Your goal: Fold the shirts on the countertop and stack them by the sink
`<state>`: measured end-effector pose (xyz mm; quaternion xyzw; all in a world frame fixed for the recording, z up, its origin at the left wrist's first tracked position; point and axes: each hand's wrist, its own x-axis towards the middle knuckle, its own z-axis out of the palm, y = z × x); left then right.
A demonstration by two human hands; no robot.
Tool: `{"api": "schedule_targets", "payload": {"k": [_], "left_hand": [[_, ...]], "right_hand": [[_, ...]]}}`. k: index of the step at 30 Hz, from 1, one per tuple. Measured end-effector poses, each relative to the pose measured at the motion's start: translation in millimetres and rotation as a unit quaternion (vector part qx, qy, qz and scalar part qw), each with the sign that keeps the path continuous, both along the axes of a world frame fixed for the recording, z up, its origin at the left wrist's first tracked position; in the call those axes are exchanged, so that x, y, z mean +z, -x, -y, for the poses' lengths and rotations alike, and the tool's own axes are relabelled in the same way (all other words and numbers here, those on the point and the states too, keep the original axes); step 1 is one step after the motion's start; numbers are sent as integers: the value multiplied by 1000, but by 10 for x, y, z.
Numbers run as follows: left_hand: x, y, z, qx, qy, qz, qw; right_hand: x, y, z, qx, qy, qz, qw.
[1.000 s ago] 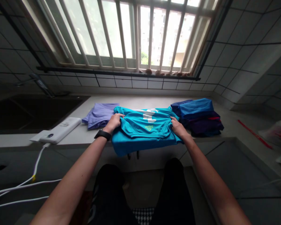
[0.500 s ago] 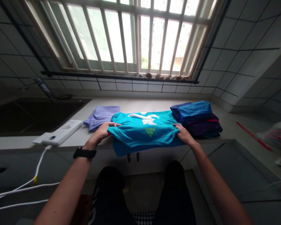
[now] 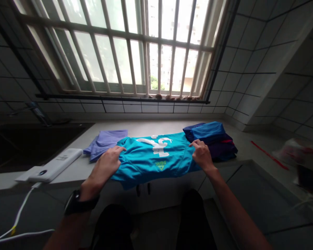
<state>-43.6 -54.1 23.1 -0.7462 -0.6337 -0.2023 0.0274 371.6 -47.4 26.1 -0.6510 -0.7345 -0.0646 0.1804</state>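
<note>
A turquoise T-shirt [image 3: 148, 163] with a white print and small green lettering lies across the counter, its lower part hanging over the front edge. My left hand [image 3: 109, 165], below a wrist with a black watch [image 3: 79, 202], is closed on the shirt's left side. On the opposite side, my right hand [image 3: 202, 155] pinches the fabric between thumb and fingers. Folded lavender cloth [image 3: 108, 140] rests just left of the shirt. To its right sits a stack of folded blue and purple clothes [image 3: 211, 137], partly behind my right hand.
A white power bank [image 3: 61, 165] with a cable lies on the counter [image 3: 143, 126] at left, near the dark sink [image 3: 36, 142] and its tap [image 3: 39, 113]. A red strip [image 3: 270, 155] and a plastic bag [image 3: 294, 149] are at right. Behind is a barred window [image 3: 135, 59].
Both hands have moved farther up the shirt's sides, away from its front edge. More of the print lies flat and the front part droops over the counter edge. The view has tilted up slightly.
</note>
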Motion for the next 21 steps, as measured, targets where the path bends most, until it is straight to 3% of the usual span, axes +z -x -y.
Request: {"api": "schedule_targets", "payload": {"k": [2, 5, 10, 21], "left_hand": [[-35, -219, -129, -19, 0, -35, 999], [-226, -401, -354, 34, -5, -58, 998], [-528, -302, -529, 74, 21, -59, 995], [-464, -328, -490, 94, 12, -46, 994]], "right_hand": [[-69, 192, -100, -15, 46, 1, 999], [-251, 435, -263, -81, 135, 14, 987], [-427, 540, -364, -112, 150, 28, 982], [-462, 542, -350, -114, 137, 20, 984]]}}
